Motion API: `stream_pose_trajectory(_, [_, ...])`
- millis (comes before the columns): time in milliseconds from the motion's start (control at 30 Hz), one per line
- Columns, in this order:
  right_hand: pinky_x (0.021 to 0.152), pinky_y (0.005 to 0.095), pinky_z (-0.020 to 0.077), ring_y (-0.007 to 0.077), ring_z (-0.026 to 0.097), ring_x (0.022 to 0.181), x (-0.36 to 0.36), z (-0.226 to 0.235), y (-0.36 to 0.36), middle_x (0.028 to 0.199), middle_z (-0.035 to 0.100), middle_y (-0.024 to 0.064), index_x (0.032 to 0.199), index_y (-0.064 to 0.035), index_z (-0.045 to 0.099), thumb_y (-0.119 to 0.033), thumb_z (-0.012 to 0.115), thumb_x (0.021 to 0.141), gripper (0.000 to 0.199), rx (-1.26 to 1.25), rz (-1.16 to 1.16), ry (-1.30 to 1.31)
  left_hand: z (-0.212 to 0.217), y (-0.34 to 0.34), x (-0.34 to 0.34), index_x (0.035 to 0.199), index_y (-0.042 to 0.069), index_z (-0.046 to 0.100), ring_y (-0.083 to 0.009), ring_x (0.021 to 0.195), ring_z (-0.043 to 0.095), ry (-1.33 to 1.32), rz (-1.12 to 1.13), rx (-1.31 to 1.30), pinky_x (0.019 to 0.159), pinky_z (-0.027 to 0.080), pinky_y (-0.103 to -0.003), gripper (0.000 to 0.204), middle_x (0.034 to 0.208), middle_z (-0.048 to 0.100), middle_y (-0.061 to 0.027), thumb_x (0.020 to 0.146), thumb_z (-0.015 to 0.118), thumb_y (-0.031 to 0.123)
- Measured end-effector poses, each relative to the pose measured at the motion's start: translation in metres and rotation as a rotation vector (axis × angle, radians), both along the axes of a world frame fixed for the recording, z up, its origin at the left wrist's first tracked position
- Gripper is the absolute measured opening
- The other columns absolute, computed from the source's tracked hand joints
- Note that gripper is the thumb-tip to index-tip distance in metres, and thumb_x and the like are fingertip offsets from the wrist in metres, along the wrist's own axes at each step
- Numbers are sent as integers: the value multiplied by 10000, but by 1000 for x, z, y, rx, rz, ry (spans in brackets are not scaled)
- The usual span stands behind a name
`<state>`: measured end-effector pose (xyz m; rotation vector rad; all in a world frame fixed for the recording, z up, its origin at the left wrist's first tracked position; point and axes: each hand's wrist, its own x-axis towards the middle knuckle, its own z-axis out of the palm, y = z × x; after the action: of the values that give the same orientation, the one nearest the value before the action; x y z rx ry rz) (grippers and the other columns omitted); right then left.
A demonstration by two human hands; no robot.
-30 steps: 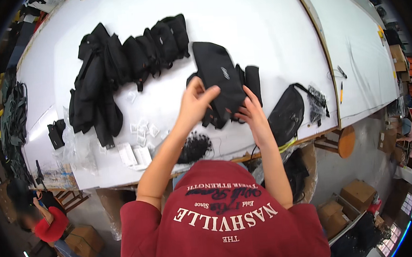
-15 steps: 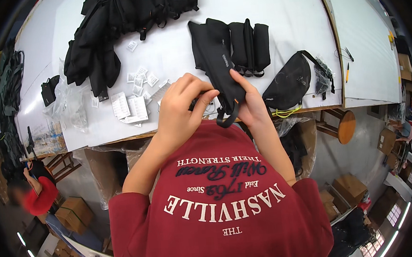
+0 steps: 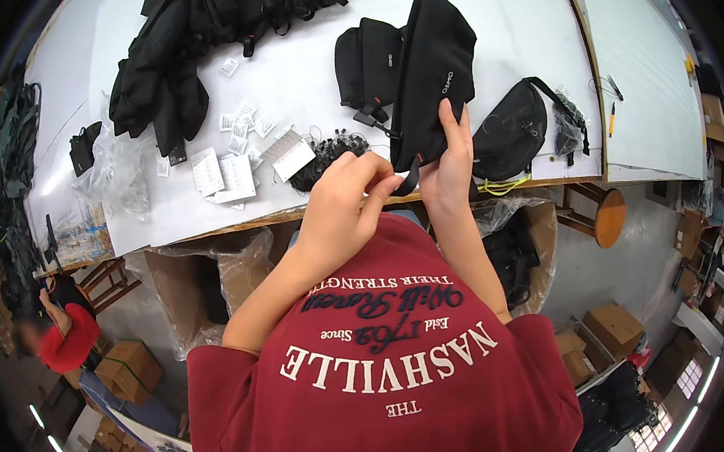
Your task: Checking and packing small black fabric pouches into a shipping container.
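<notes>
My right hand [image 3: 446,165] grips a black zippered pouch [image 3: 430,62] by its lower end, thumb across the front. The pouch is tilted up over the table's near edge. At its lower corner, the fingers of my left hand [image 3: 345,198] are pinched on a short black strap loop [image 3: 410,180]. Behind the pouch, to its left, stand similar black pouches [image 3: 380,61], partly covered by it. Just beyond my left hand lies a tangled clump of black cords [image 3: 328,157], next to white printed tags [image 3: 291,154].
A pile of black bags [image 3: 174,63] fills the table's far left. Small white labels [image 3: 238,134] and a clear plastic bag [image 3: 123,171] lie nearer. On the right rest a black waist bag [image 3: 513,131] and an orange pen [image 3: 611,120]. A wooden stool [image 3: 609,220] stands below.
The pouch has swung up and to the right, turning its front into view. My left hand has shifted slightly right and down onto its loop. The cord clump is now uncovered.
</notes>
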<state>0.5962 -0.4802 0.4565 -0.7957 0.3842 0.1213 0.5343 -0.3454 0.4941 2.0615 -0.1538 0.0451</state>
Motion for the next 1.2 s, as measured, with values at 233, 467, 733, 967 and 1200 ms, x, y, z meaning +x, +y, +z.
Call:
stream_pose_trajectory(233, [535, 232, 445, 125, 550, 622, 1, -9, -2, 870, 595, 50, 1096, -44, 545, -326, 500, 966, 313, 281, 216, 270, -14, 12, -4, 898, -17, 608, -159, 841, 563, 202, -72, -534, 772, 441, -275, 165, 884, 603, -67, 934, 552, 133])
stream_pose_trajectory(467, [567, 218, 481, 112, 564, 660, -12, 5, 22, 785, 543, 30, 1090, -34, 521, -345, 445, 992, 335, 264, 416, 158, -32, 16, 2, 1310, 49, 436, -113, 1062, 514, 394, 118, -982, 906, 424, -281, 592, 1203, 511, -63, 838, 707, 281])
stream_pose_trajectory(733, [739, 269, 434, 155, 503, 873, -13, 13, 19, 1023, 478, 86, 1160, -4, 400, -211, 798, 734, 619, -976, 304, -509, -42, 17, 4, 1375, 3, 386, -187, 1227, 488, 474, -145, -1385, 974, 431, -319, 764, 1328, 512, -93, 788, 748, 332])
stream_pose_trajectory(967, [645, 249, 437, 137, 569, 761, -13, 71, -29, 860, 597, 62, 1123, -56, 626, 9, 637, 783, 346, -630, 719, -754, -31, 43, 0, 1219, 3, 535, -174, 1031, 622, 627, -57, -1564, 923, 485, -327, 372, 1139, 640, -80, 889, 636, 141])
stream_pose_trajectory(1200, [584, 302, 475, 214, 598, 678, -10, 88, -31, 811, 601, 65, 940, -72, 663, -140, 783, 691, 285, -975, 800, -1103, -28, 52, 4, 1191, -11, 547, -146, 1005, 626, 684, -24, -1352, 885, 496, -298, 342, 1116, 645, -90, 890, 634, 125])
